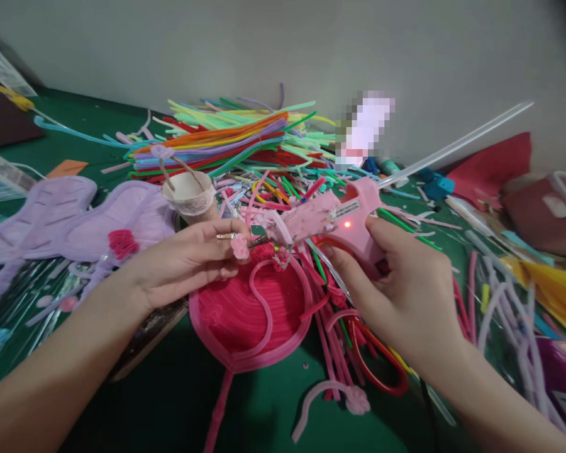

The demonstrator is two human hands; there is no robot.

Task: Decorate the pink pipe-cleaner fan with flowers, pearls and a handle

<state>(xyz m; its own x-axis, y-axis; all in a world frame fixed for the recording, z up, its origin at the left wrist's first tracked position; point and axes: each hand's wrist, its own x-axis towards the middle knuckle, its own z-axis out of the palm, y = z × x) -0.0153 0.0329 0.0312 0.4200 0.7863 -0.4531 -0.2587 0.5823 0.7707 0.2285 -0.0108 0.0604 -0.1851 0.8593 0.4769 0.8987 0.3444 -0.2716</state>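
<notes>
My right hand (405,283) is wrapped around a pink hot glue gun (311,220) with a lit red light and a clear glue stick (457,145) jutting from its back. The metal nozzle (258,240) points left, at or very close to a small pink flower (240,246) that the fingers of my left hand (183,264) pinch. A ring shows on one left finger. Below both hands lies a rounded, red-filled pipe-cleaner piece (231,314) with a pink border, an S-shaped line and a stem. Its upper part is covered by the left hand and glue gun.
A lilac pipe-cleaner shape (75,220) and a cardboard tube (195,198) stand at left. Pipe cleaners (217,145) pile up against the wall. Red-handled scissors (387,371) and a curled pink piece (330,393) lie near the front, with yellow material (551,289) at right.
</notes>
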